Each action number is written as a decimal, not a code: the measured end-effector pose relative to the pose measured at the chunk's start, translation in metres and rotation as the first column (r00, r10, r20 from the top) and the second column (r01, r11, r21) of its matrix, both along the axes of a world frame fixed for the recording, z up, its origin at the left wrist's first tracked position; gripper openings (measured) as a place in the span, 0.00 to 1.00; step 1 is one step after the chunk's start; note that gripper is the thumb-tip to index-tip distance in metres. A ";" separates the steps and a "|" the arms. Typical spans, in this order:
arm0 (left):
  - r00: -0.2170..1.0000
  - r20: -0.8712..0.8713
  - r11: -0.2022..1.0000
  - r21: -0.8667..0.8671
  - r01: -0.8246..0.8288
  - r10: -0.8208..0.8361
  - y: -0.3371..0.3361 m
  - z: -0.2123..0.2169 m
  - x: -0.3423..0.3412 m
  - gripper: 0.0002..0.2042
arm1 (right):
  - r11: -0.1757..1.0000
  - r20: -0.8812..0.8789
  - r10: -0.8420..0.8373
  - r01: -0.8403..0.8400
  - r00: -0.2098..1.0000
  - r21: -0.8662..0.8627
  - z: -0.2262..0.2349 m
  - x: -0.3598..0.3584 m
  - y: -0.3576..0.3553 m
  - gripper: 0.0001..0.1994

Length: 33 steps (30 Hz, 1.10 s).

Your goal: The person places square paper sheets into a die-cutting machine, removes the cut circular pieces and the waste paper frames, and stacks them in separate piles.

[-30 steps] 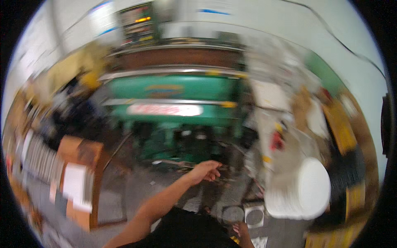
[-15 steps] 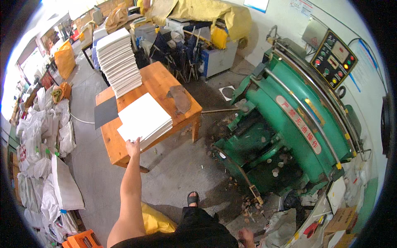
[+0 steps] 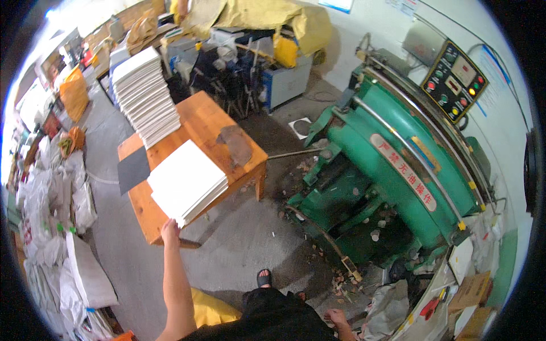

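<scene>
A short stack of white sheets (image 3: 187, 176) lies near the front edge of a wooden table (image 3: 196, 108). My left hand (image 3: 170, 230) is closed on the near corner of a white sheet at that stack, thumb and fingers pinching its edge. This sheet sits askew and juts past the table toward me. Beside the stack's left side lies a dark grey sheet (image 3: 133, 170). A brown flat piece (image 3: 234, 145) rests at the table's right. Low by my right side hangs my right hand (image 3: 337, 318), holding nothing visible, its fingers loosely apart.
A tall pile of white sheets (image 3: 145, 96) stands at the table's far left. To the right is a big green press (image 3: 364, 148) with a control panel (image 3: 455, 82). White sacks (image 3: 51, 210) line the left. Scraps (image 3: 347, 290) litter the floor beneath the press.
My left hand has drawn the sheet's corner a little toward me. The view has shifted slightly, and my right hand shows more at the lower edge.
</scene>
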<state>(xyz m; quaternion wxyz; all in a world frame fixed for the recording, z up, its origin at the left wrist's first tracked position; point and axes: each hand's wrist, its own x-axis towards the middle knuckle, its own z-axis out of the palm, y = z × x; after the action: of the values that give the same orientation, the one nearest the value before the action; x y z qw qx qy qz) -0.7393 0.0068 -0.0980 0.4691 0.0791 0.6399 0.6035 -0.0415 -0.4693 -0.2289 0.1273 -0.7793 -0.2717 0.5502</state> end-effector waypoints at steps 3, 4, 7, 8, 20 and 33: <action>0.990 0.107 0.988 0.140 0.072 -0.088 -0.040 0.030 0.001 0.05 | 0.713 -0.533 -0.655 0.672 0.535 -0.201 0.010 -0.024 -0.023 0.15; 0.973 0.170 0.972 0.204 0.120 -0.156 -0.054 0.036 -0.005 0.04 | 0.747 -0.469 -0.642 0.634 0.607 -0.203 0.023 -0.024 -0.017 0.15; 0.901 0.351 0.961 0.197 0.196 -0.256 -0.052 0.085 0.038 0.09 | 0.866 -0.218 -0.499 0.474 0.839 -0.158 0.057 -0.038 -0.019 0.15; 0.910 0.353 0.969 0.193 0.156 -0.218 -0.048 0.082 0.026 0.10 | 0.918 -0.210 -0.396 0.383 0.894 -0.098 0.061 -0.040 -0.017 0.14; 0.862 0.375 0.892 -0.162 0.423 -0.341 -0.117 0.063 0.054 0.25 | 0.854 -0.233 -0.263 0.339 0.936 0.395 0.307 -0.072 0.148 0.17; 0.895 -0.091 0.861 0.243 0.446 -0.437 -0.106 0.194 0.232 0.31 | 0.382 -0.350 -0.796 0.859 0.493 0.340 0.238 0.254 0.375 0.19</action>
<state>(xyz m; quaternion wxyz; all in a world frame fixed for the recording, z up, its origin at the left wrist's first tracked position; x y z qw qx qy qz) -0.5077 -0.0992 0.0958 0.5697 0.2937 0.5283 0.5568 0.2124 -0.0944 0.0095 0.5878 -0.7152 0.0377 0.3762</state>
